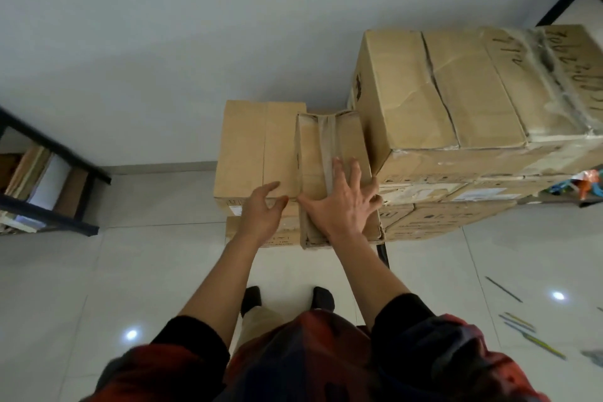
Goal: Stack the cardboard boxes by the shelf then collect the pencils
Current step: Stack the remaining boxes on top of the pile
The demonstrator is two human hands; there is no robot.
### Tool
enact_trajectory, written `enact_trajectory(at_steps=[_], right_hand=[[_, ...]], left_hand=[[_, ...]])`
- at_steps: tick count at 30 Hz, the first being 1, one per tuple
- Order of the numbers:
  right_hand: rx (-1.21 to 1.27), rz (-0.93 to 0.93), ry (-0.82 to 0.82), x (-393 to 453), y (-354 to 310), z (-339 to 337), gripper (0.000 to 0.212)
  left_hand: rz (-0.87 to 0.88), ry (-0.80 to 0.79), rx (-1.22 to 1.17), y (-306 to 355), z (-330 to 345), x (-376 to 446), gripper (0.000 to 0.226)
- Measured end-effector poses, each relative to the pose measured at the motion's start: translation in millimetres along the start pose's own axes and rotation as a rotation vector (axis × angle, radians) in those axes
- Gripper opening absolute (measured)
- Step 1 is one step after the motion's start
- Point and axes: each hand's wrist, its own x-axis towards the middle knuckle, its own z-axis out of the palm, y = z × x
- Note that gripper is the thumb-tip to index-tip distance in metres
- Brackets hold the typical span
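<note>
Head view, near to far. Dark sleeves lead to two bare hands. The right hand [346,202] lies flat, fingers spread, on a narrow taped cardboard box [329,153]; the left hand [262,212], fingers loosely curled and holding nothing, touches the front edge of the wider plain box [251,153] beneath it. Roughly five thin pencils [522,325] lie scattered on glossy white tiles at 4 o'clock. At 2 o'clock a large creased carton [456,91] bearing illegible handwriting tops further labelled cartons. A black metal shelf [49,179] stands at 9 o'clock.
</note>
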Motion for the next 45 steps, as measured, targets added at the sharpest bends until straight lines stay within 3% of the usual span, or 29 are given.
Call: enact_trajectory(at_steps=[2,4,7,11,26,35,45], right_hand=[[-0.002,0.046,0.021,2.4,-0.9,0.6,0.108],[-0.004,0.06,0.032,5.4,-2.6,0.8,0.108],[-0.016,0.08,0.045,9.5,-8.9,5.6,0.107],[-0.041,0.081,0.055,16.7,-13.9,10.6,0.106],[-0.095,0.075,-0.023,65.8,-17.5,38.6,0.102],[-0.142,-0.023,-0.253,72.8,13.7,70.9,0.08],[-0.123,-0.011,-0.408,106.0,16.7,65.8,0.077]], left_hand=[[0.039,0.002,0.346,-17.4,-6.0,18.8,0.059],[-0.056,-0.071,0.615,-24.1,-11.9,33.6,0.075],[-0.189,-0.212,0.777,-33.7,-20.7,51.4,0.084],[-0.277,-0.285,0.846,-51.0,-28.2,53.8,0.083],[-0.252,-0.216,0.797,-62.9,-26.1,58.0,0.077],[-0.271,-0.195,0.795,-62.3,-18.8,60.1,0.078],[-0.203,-0.221,0.841,-50.8,-1.4,53.6,0.082]])
